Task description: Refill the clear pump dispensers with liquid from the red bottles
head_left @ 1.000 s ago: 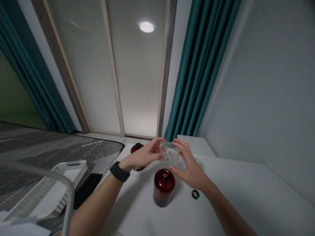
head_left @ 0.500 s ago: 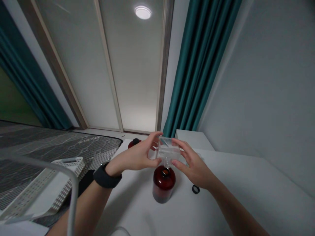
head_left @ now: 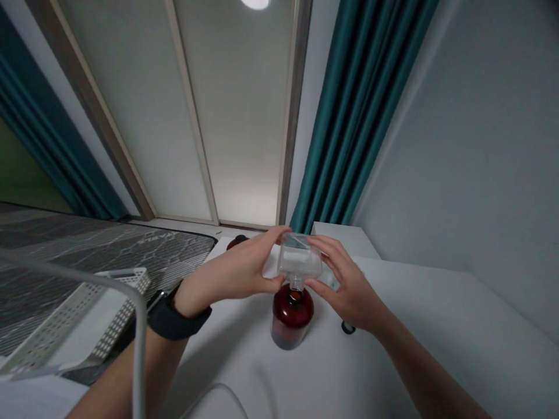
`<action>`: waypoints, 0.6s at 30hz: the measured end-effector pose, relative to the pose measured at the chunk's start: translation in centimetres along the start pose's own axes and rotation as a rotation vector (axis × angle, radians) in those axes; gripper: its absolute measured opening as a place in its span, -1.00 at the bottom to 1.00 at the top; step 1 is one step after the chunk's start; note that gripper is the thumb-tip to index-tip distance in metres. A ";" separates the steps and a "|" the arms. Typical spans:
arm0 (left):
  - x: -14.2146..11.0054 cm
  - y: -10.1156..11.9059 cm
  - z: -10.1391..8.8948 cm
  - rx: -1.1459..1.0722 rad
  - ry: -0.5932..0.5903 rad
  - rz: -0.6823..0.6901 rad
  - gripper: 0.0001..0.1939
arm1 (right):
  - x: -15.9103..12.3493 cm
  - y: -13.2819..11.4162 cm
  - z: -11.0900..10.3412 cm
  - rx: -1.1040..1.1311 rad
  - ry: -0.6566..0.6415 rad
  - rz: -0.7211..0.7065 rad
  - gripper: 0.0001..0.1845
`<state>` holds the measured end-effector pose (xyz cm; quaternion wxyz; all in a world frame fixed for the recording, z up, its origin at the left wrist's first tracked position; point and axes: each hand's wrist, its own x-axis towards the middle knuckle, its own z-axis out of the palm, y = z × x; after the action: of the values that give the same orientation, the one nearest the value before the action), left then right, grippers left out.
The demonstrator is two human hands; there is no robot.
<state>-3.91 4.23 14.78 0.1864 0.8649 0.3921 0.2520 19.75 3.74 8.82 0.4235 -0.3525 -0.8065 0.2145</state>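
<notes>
Between my two hands is a clear bottle (head_left: 299,257), turned upside down with its threaded neck pointing down. My left hand (head_left: 257,265) grips its left side, thumb low near the neck and fingers up by the base. On the other side my right hand (head_left: 345,282) holds it the same way. Just below the neck stands a dark red bottle (head_left: 292,319), upright on the white table (head_left: 332,378); its mouth is at the clear bottle's neck, and I cannot tell whether they touch. A black ring (head_left: 348,327) lies beneath my right hand.
A second dark red bottle with a black top (head_left: 237,241) sits behind my left wrist, partly hidden. At left is a white perforated basket (head_left: 105,314). A grey curved tube (head_left: 138,349) crosses the left foreground, and a thin cable (head_left: 218,387) lies on the table.
The clear bottle has straightened a little above the red bottle, still in both hands. My view has tilted slightly downward, and the black ring is now partly covered by my right hand.
</notes>
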 end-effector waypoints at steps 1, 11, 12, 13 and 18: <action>0.0 0.0 0.0 0.026 -0.008 0.007 -0.25 | 0.0 0.0 0.0 -0.007 0.000 -0.005 -0.36; -0.3 0.0 -0.5 0.151 -0.058 0.046 -0.32 | 0.2 -0.4 -0.3 -0.151 -0.001 -0.119 -0.35; -0.3 0.1 -0.6 0.158 -0.063 0.052 -0.34 | 0.2 -0.4 -0.3 -0.163 -0.002 -0.132 -0.35; -0.3 0.1 -0.6 0.164 -0.064 0.059 -0.34 | 0.2 -0.4 -0.3 -0.174 0.000 -0.143 -0.35; -0.4 0.0 -0.6 0.194 -0.055 0.101 -0.36 | 0.2 -0.5 -0.5 -0.195 0.010 -0.172 -0.35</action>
<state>-4.52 4.02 15.16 0.0995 0.9042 0.3651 0.1982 19.88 3.57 9.46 0.4079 -0.3226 -0.8487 0.0962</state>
